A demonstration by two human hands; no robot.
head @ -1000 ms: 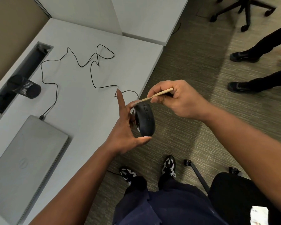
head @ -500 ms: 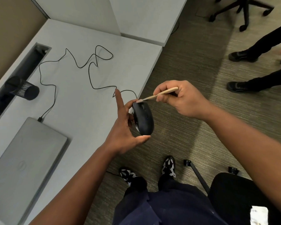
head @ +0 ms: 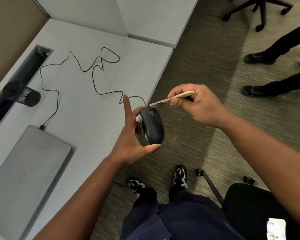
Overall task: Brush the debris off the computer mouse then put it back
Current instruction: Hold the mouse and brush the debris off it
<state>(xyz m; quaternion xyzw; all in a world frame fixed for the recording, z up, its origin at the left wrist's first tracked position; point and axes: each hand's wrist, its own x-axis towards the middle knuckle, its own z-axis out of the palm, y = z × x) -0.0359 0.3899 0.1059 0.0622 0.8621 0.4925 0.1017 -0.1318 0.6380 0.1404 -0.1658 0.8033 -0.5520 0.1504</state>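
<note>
You stand at a grey bench [head: 87,104] on striped carpet [head: 206,75], a black chair [head: 260,210] beside you.

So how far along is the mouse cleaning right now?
Midway. Done: the black wired computer mouse is lifted off the grey desk in the left hand. In hand: the right hand holds the wooden-handled brush at its front. Left: finish brushing, put it back.

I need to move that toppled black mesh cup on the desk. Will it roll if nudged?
Probably: the mesh cup lies on its side on the flat desk, and its round wall would let it roll. The open mesh suggests it is light.
</note>
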